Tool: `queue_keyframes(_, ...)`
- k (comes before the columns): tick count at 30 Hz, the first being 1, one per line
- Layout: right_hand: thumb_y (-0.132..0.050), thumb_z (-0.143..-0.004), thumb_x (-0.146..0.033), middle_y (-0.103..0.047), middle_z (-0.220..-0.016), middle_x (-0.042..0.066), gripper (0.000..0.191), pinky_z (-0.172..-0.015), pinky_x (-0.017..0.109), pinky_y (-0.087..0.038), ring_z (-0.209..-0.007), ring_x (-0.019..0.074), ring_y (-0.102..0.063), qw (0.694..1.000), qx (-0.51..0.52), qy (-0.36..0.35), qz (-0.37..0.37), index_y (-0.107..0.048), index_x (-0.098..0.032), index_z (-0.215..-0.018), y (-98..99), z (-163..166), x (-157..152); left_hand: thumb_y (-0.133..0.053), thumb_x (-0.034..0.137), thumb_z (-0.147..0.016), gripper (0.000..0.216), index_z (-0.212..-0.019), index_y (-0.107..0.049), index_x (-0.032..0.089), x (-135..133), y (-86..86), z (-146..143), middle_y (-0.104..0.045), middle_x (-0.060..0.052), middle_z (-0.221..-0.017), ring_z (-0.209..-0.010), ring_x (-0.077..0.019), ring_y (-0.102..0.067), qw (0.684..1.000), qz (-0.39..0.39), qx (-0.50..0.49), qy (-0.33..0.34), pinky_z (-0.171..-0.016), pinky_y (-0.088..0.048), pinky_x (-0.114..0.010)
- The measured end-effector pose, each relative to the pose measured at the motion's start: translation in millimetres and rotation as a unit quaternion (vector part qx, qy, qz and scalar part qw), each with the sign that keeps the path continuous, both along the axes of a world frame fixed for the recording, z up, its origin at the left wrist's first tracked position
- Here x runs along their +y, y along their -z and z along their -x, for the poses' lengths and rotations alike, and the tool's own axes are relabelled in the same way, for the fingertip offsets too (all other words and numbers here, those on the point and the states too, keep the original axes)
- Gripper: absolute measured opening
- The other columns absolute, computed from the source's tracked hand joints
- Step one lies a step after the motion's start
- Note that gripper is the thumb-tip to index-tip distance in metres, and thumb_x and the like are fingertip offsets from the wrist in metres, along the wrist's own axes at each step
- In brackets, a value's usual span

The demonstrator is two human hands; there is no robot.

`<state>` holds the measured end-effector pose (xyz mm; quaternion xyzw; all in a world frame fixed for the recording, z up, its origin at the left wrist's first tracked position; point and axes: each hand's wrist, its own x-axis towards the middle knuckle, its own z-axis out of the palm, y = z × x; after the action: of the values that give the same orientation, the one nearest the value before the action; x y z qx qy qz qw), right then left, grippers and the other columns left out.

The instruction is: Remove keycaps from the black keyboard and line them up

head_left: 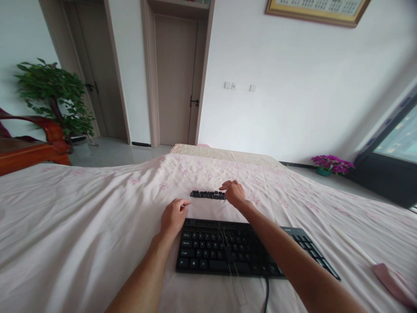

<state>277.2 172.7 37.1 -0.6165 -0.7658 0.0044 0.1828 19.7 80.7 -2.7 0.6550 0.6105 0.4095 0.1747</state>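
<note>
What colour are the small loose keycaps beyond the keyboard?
Black: the row of small loose keycaps matches the flat plastic keyboard, seen in the head view.

Left of the left hand (173,217), the sheet (81,226) lay open and wide, an easy way through. Straight ahead, a row of keycaps (208,194) barred the path, with the right hand (234,193) at its right end. Beyond the row, bare sheet ran to the bed's far edge. The keyboard (208,252) filled the near ground under both forearms, and its cable (267,295) trailed off the near side. To the right, a white stick (353,245) and a pink cloth (394,282) narrowed the room.
</note>
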Motion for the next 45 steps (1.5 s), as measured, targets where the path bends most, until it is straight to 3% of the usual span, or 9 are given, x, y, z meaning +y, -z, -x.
queue_keyframes(7, -0.043, -0.07, 0.002, -0.066, -0.111, 0.002, 0.049, -0.087, 0.027, -0.042, -0.103, 0.0183, -0.056, 0.999, 0.053, -0.013, 0.006, -0.073, -0.025, -0.099, -14.9, -9, -18, -0.054, 0.014, -0.08, 0.022, -0.093, -0.069, 0.023, 1, -0.3, 1, -0.069, -0.001, -0.1, -0.085, -0.0134, -0.063, 1.0, 0.001, 0.003, 0.005, -0.079, -0.046, -0.023)
queue_keyframes(14, -0.05, -0.083, -0.018, -0.069, -0.099, 0.004, 0.029, -0.081, 0.032, -0.048, -0.089, 0.0198, -0.063, 0.981, 0.126, -0.141, 0.052, -0.071, -0.024, -0.103, -35.6, -27, -106, -0.053, 0.017, -0.08, 0.022, -0.093, -0.07, 0.023, 1, 1.6, 1, -0.07, 0.0, -0.098, -0.084, -0.014, -0.062, 1.0, -0.002, 0.009, 0.005, -0.078, -0.046, -0.023)
queue_keyframes(19, -0.042, -0.076, 0.0, -0.061, -0.115, 0.002, 0.054, -0.086, 0.027, -0.046, -0.101, 0.0151, -0.058, 0.949, 0.042, -0.305, 0.067, -0.063, -0.029, -0.117, -56.1, -23, -183, -0.053, 0.022, -0.08, 0.023, -0.094, -0.071, 0.024, 5, 8.0, 4, -0.071, 0.001, -0.099, -0.087, -0.0151, -0.064, 1.0, 0.014, -0.024, 0.001, -0.081, -0.047, -0.024)
queue_keyframes(25, -0.053, -0.07, -0.002, -0.051, -0.131, 0.002, 0.066, -0.096, 0.037, -0.039, -0.115, 0.0226, -0.049, 0.944, -0.079, -0.314, 0.068, -0.052, -0.033, -0.128, -53.2, -15, -232, -0.054, 0.023, -0.077, 0.023, -0.093, -0.071, 0.023, 2, 9.5, 7, -0.072, 0.0, -0.097, -0.086, -0.0153, -0.064, 0.999, -0.002, -0.042, 0.013, -0.081, -0.048, -0.024)
queue_keyframes(32, -0.056, -0.087, -0.019, -0.061, -0.111, 0.004, 0.018, -0.087, 0.032, -0.045, -0.098, 0.0192, -0.057, 0.946, -0.031, -0.322, -0.002, -0.063, -0.023, -0.103, -29.5, -14, -240, -0.056, 0.023, -0.075, 0.02, -0.087, -0.072, 0.022, -4, 4.5, 4, -0.073, -0.001, -0.093, -0.084, -0.0167, -0.065, 0.998, 0.005, -0.062, -0.007, -0.08, -0.048, -0.025)
queue_keyframes(35, -0.046, -0.093, -0.019, -0.062, -0.101, 0.005, 0.018, -0.083, 0.029, -0.046, -0.092, 0.0166, -0.059, 0.951, 0.078, -0.295, -0.046, -0.062, -0.021, -0.1, -34.3, -21, -235, -0.057, 0.022, -0.073, 0.02, -0.087, -0.072, 0.021, -3, -0.6, 4, -0.073, -0.002, -0.092, -0.082, -0.0173, -0.066, 0.996, 0.015, -0.078, -0.027, -0.077, -0.049, -0.025)
queue_keyframes(39, -0.042, -0.095, -0.026, -0.061, -0.094, 0.005, 0.021, -0.08, 0.028, -0.046, -0.086, 0.0162, -0.059, 0.946, 0.256, -0.162, -0.115, -0.061, -0.019, -0.099, -46.9, -38, -210, -0.054, 0.025, -0.077, 0.024, -0.095, -0.07, 0.019, 0, -18.6, -11, -0.072, -0.006, -0.097, -0.088, -0.0187, -0.065, 0.994, 0.01, -0.097, -0.054, -0.077, -0.049, -0.027)
queue_keyframes(41, -0.038, -0.096, -0.032, -0.061, -0.087, 0.004, 0.028, -0.071, 0.028, -0.047, -0.072, 0.0145, -0.058, 0.942, 0.303, -0.105, -0.102, -0.062, -0.018, -0.093, -48.2, -47, -194, -0.055, 0.029, -0.078, 0.024, -0.095, -0.07, 0.022, -1, -31.6, -31, -0.072, -0.003, -0.097, -0.088, -0.0168, -0.065, 0.994, -0.001, -0.103, -0.025, -0.079, -0.049, -0.025)
queue_keyframes(45, -0.035, -0.096, -0.039, -0.058, -0.068, 0.0, 0.034, -0.064, 0.027, -0.044, -0.061, 0.0138, -0.056, 0.94, 0.33, -0.048, -0.069, -0.06, -0.019, -0.087, -38.7, -55, -175, -0.057, 0.024, -0.078, 0.02, -0.091, -0.072, 0.021, -17, -50.8, -84, -0.073, -0.002, -0.093, -0.084, -0.0157, -0.066, 0.986, -0.027, -0.099, 0.129, -0.079, -0.049, -0.024)
